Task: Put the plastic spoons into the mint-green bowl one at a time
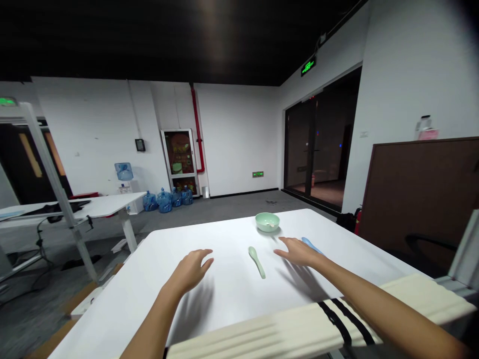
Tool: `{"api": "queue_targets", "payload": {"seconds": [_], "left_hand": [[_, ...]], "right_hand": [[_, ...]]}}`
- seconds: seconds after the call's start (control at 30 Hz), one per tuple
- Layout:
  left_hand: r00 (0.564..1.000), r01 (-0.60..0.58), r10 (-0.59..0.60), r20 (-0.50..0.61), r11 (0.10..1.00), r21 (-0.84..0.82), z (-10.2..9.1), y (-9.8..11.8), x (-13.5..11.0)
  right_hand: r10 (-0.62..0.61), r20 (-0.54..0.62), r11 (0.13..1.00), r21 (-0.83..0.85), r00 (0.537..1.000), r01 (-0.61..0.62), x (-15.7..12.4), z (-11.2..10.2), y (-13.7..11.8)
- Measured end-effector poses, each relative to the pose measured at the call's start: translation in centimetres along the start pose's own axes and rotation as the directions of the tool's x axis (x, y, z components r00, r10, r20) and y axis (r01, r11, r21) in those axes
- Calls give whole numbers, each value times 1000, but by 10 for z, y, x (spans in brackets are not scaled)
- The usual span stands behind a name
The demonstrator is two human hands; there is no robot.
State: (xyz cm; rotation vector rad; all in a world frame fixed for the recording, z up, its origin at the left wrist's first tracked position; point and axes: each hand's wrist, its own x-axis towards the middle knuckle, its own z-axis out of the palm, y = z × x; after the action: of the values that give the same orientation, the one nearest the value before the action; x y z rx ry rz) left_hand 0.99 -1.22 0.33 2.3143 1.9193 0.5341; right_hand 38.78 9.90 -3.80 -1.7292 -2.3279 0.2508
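Note:
My left hand (190, 271) hovers open over the white table (213, 234), just left of a pale green ceramic spoon (257, 262) and holding nothing. That spoon lies on the tabletop between my hands, pointing toward me. My right hand (297, 252) is open, with its fingers spread, right of the spoon. A blue spoon (311, 245) lies just beyond it, partly hidden by the hand. Farther along the table stands a pale green bowl (267, 222), with something small and pale inside it.
A cream padded bar with black straps (337, 314) runs along the table's near right side. A white desk (75, 208) stands to the left, and a dark brown panel (419, 199) to the right. Several blue water jugs (164, 201) stand by the far wall.

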Motion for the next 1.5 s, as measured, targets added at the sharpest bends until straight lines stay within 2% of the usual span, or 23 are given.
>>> {"api": "queue_targets", "payload": {"seconds": [0.13, 0.23, 0.4, 0.53, 0.7, 0.87, 1.1, 1.23, 1.37, 1.5], "left_hand": [[1000, 2, -2, 2, 1000, 7, -1, 2, 0], [1000, 0, 0, 8, 1000, 5, -2, 4, 0], [1000, -14, 14, 13, 1000, -1, -4, 7, 0], [1000, -9, 9, -1, 1000, -14, -7, 9, 0], [998, -52, 50, -50, 997, -50, -8, 11, 2], [994, -84, 80, -76, 995, -59, -11, 15, 4], [994, -96, 92, -61, 994, -62, -15, 20, 5], [995, -81, 77, -63, 994, -68, -12, 17, 6], [997, -59, 56, -47, 996, -70, -9, 12, 8], [999, -37, 36, -27, 997, -62, -7, 7, 10]], "right_hand": [[-9, -39, 1000, -14, 999, 9, 9, 0, 5], [5, -89, 999, -48, 996, -9, 26, -8, 6], [55, -144, 989, -131, 988, -74, 81, -31, 3], [120, -112, 977, -164, 986, -137, 129, -39, 0], [162, -86, 972, -156, 983, -174, 173, -28, 5], [240, -5, 967, -88, 971, -239, 200, -11, 13], [271, 119, 962, -54, 955, -267, 214, 7, 18], [267, 118, 964, -21, 956, -266, 212, 10, 16], [262, 38, 965, 6, 964, -263, 201, -7, 16], [205, -8, 978, 29, 979, -205, 174, -36, 24]]}}
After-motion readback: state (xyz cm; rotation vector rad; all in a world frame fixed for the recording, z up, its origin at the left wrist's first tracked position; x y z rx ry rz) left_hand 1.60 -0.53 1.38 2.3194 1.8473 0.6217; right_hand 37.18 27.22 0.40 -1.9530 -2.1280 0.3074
